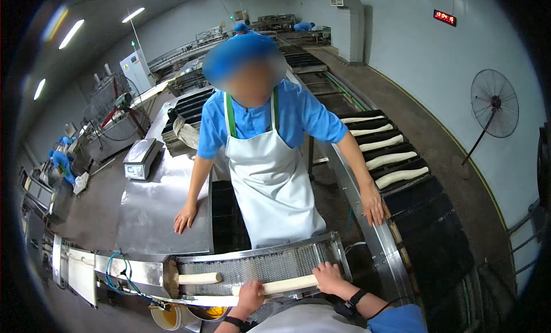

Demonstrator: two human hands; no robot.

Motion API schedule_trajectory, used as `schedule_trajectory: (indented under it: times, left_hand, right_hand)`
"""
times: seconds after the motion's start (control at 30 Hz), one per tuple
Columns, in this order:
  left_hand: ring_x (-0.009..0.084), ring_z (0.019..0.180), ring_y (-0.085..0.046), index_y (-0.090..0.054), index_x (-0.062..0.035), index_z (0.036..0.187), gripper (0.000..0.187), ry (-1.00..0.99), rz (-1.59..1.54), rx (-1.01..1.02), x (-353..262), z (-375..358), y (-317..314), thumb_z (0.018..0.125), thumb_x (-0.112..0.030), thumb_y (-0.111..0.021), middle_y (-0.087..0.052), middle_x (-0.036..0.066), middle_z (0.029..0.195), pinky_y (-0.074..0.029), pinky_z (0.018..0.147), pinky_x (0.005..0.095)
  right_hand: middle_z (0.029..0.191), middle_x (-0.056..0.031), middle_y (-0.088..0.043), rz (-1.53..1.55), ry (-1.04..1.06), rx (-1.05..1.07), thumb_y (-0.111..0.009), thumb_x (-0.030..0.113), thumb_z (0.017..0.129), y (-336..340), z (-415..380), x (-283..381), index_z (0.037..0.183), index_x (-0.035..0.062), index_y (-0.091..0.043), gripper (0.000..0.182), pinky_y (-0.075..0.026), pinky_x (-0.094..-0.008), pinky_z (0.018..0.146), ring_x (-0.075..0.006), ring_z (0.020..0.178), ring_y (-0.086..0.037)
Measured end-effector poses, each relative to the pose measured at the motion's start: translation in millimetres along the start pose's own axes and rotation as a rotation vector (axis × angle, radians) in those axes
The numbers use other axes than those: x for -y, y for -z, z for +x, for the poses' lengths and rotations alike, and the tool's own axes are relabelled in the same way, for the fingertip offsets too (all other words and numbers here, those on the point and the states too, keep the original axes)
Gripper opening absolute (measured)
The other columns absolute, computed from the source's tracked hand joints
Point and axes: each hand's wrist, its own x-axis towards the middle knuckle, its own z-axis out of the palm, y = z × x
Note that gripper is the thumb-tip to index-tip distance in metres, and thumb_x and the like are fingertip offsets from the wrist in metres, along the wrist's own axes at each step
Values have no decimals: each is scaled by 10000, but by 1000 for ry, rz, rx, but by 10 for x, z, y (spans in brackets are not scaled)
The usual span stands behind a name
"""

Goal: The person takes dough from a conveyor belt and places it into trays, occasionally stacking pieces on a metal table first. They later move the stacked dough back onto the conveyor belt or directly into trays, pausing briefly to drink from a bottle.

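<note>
A long pale dough roll (290,285) lies along the near edge of the metal mesh conveyor (258,267). My left hand (251,295) is closed over it close to its left end, and my right hand (329,277) grips the right end. The undersides of my fingers are hidden. To the left, a second dough roll (199,278) rests on the mesh, its far end at the machine outlet (171,277).
A co-worker in a white apron (270,178) stands opposite, one hand on the steel table (158,212), the other on the side conveyor rail (376,247). Black trays at right hold several dough rolls (390,159). A scale (141,159) and a white bucket (166,317) stand left.
</note>
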Motion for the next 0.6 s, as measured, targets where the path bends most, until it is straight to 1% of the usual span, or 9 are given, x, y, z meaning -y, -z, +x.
schedule_trajectory:
  times: [0.1,0.17,0.2,0.3,0.33,0.4,0.43,0.5,0.6]
  left_hand:
    - [368,925,-640,-621,-124,1026,350,2,-12,-45,-91,-32,54,721,-214,-766,-661,136,970,-502,822,473]
    - [347,949,-647,-619,-133,1087,425,27,204,76,-109,-14,158,719,-277,-777,-671,122,1001,-496,841,478]
    - [323,965,-651,-624,-147,1120,470,21,296,100,-104,-12,186,722,-343,-780,-674,115,1013,-500,843,467]
    - [332,973,-663,-623,-152,1140,489,33,278,139,-56,10,232,731,-373,-777,-676,126,1050,-517,828,480]
    - [332,973,-663,-623,-152,1140,489,32,275,137,-99,-21,281,731,-373,-777,-676,126,1050,-517,828,480]
    - [350,967,-678,-618,-120,1103,406,157,222,318,-176,-108,421,770,-322,-735,-680,143,1071,-539,798,499]
    - [350,967,-678,-618,-120,1103,406,155,222,318,-139,-130,410,770,-322,-735,-680,143,1071,-539,798,499]
    - [374,926,-690,-621,-91,1083,314,158,250,318,-47,-184,377,813,-245,-665,-698,165,983,-551,787,504]
    - [358,950,-690,-609,-95,1095,298,153,271,363,-8,-154,357,814,-190,-631,-690,164,1049,-556,788,488]
  right_hand:
    - [1083,-112,-599,-50,-7,-55,-715,154,745,-177,-128,-21,1042,96,-637,313,-434,-479,856,-304,1079,-538]
    - [1074,-115,-600,-18,-41,-22,-698,136,752,-188,-236,-41,1039,85,-630,300,-439,-474,861,-312,1077,-540]
    - [1066,-117,-601,22,-78,8,-681,118,759,-191,-277,-46,1036,74,-623,287,-445,-470,865,-319,1074,-543]
    - [1072,-143,-604,56,-86,-30,-663,101,771,-242,-314,-147,1045,54,-601,284,-466,-494,877,-347,1070,-578]
    - [1072,-143,-604,53,-86,-30,-663,101,771,-231,-325,-182,1045,54,-601,284,-466,-494,877,-347,1070,-578]
    - [1092,-178,-603,164,-150,101,-654,98,776,-214,-332,-239,1054,45,-582,291,-488,-503,886,-377,1061,-613]
    - [1092,-178,-603,164,-152,101,-654,98,776,-205,-338,-266,1054,45,-582,291,-488,-503,886,-377,1061,-613]
    - [1114,-200,-596,224,-140,164,-646,96,778,-215,-348,-314,1058,41,-574,294,-499,-508,881,-392,1048,-629]
    - [1112,-201,-594,247,-124,125,-645,103,780,-245,-337,-300,1062,31,-568,301,-496,-496,892,-405,1042,-621]
